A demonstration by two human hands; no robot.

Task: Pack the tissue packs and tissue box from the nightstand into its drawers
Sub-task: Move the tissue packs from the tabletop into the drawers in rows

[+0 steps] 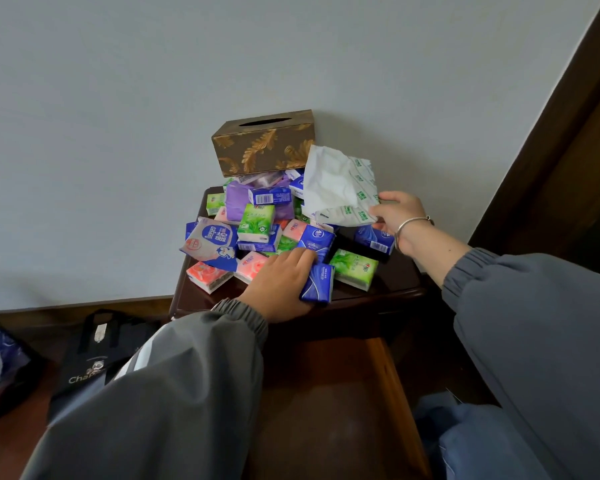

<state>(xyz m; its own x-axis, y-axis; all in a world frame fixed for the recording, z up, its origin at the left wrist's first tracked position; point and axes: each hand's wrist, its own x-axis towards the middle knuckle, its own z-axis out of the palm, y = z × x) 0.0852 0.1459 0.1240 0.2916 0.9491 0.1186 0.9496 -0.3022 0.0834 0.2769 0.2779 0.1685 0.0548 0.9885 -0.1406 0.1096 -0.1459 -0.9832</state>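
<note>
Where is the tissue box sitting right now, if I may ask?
Head view, centre: the tissue box tops the pack pile, by the wall.

Nightstand (pixel 378 296) w/ tissue packs (pixel 257 233)
</note>
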